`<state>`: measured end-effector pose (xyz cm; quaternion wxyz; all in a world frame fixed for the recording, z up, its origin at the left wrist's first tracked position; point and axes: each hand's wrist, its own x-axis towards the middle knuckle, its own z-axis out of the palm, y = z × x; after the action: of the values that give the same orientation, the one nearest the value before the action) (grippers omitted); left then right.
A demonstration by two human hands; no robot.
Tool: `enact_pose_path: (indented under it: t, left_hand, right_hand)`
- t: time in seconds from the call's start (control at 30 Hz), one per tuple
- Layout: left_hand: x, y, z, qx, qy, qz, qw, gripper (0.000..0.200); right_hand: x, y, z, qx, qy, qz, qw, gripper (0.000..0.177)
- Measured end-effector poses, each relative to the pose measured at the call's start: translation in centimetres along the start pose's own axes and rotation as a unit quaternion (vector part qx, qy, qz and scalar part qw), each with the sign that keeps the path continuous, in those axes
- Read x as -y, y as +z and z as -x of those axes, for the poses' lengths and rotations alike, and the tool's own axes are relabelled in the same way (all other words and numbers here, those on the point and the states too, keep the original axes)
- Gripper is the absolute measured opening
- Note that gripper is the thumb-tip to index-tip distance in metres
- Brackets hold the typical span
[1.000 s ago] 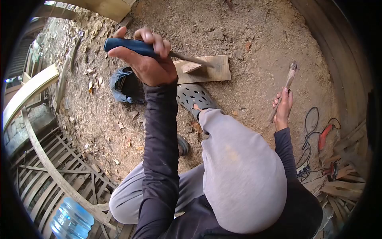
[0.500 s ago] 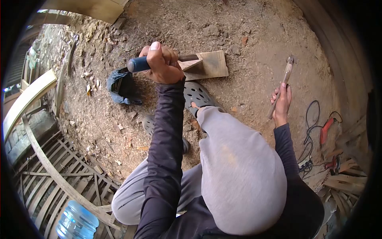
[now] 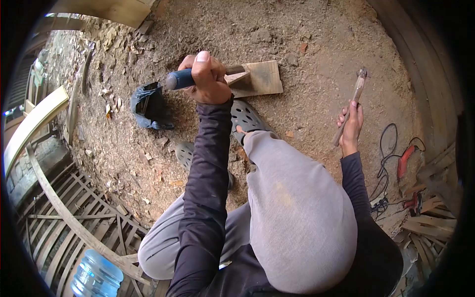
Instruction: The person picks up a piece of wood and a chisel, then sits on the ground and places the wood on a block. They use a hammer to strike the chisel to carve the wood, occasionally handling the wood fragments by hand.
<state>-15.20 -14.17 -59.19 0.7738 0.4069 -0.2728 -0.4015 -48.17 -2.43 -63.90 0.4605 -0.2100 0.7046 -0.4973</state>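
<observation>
My left hand (image 3: 209, 79) is wrapped round the blue handle of a chisel (image 3: 181, 79), whose metal shaft points right, over a wooden piece (image 3: 264, 78) on the ground. The chisel's tip is too small to make out against the wood. Out to the right, my right hand (image 3: 350, 123) grips the wooden handle of a hammer (image 3: 358, 89), its head pointing away from me. Beside the wooden piece rests my foot in a grey clog (image 3: 246, 115).
A dark blue bag (image 3: 146, 106) lies left of my left hand. At the right are a red power tool (image 3: 405, 161) and a black cable (image 3: 382, 171). Slatted wood (image 3: 74, 218), a curved plank (image 3: 37, 119) and a blue water bottle (image 3: 96, 274) are at the left.
My left hand and the chisel have shifted slightly to the right. My right hand and the hammer have hardly moved.
</observation>
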Motion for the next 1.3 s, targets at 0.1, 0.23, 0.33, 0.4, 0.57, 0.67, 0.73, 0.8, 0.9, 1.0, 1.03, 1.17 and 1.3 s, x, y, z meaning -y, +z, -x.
enact_pose_path:
  t: [0.1, 0.23, 0.33, 0.4, 0.57, 0.67, 0.73, 0.8, 0.9, 1.0, 1.03, 1.17, 1.3]
  left_hand:
    - [0.1, -0.3, 0.0, 0.014, 0.002, -0.018, 1.000, 0.029]
    - [-0.1, 0.0, 0.3, 0.031, 0.006, -0.051, 0.998, 0.029]
    - [-0.1, 0.5, 0.9, 0.054, 0.023, -0.096, 0.994, 0.031]
    - [-0.4, 1.0, 0.9, 0.080, 0.063, -0.162, 0.982, 0.034]
    - [-0.7, 1.7, 0.8, 0.078, 0.032, -0.132, 0.988, 0.034]
    - [-0.6, 1.5, 0.9, 0.055, -0.002, -0.090, 0.994, 0.035]
    - [-0.6, 1.2, 0.8, 0.058, 0.005, -0.097, 0.994, 0.035]
    - [-0.4, 1.0, 0.8, 0.068, 0.024, -0.118, 0.990, 0.034]
    - [-0.4, 1.1, 0.9, 0.063, 0.029, -0.136, 0.988, 0.034]
    - [-0.3, 1.0, 1.0, 0.070, 0.035, -0.138, 0.987, 0.034]
    - [-0.3, 1.0, 1.0, 0.068, 0.038, -0.137, 0.988, 0.034]
    - [-0.1, 1.1, 1.0, 0.062, 0.032, -0.118, 0.990, 0.035]
    - [-0.8, 1.9, 0.9, 0.096, 0.082, -0.201, 0.972, 0.039]
  right_hand:
    - [0.1, 0.2, 0.1, 0.000, 0.003, 0.000, 1.000, 0.028]
    - [0.2, 0.4, 0.1, 0.000, 0.005, -0.004, 1.000, 0.026]
    - [0.2, 0.6, 0.0, 0.004, 0.002, -0.005, 1.000, 0.025]
    - [0.2, 0.7, -0.1, 0.005, -0.003, -0.001, 1.000, 0.024]
    - [0.3, 0.8, 0.0, 0.005, -0.007, 0.005, 1.000, 0.023]
    - [0.3, 0.7, 0.0, 0.009, -0.004, 0.004, 1.000, 0.024]
    - [0.2, 0.6, -0.1, 0.015, -0.008, 0.002, 1.000, 0.024]
    - [0.1, 0.6, -0.1, 0.016, -0.008, 0.003, 1.000, 0.024]
    - [0.3, 0.6, -0.1, 0.015, -0.005, 0.006, 1.000, 0.024]
    - [0.2, 0.6, -0.1, 0.017, -0.004, 0.003, 1.000, 0.024]
    - [0.1, 0.5, -0.1, 0.017, -0.005, 0.005, 1.000, 0.024]
    - [0.1, 0.6, -0.1, 0.019, -0.006, 0.001, 1.000, 0.025]
    - [0.7, 1.0, 0.1, 0.021, -0.007, 0.024, 0.999, 0.026]
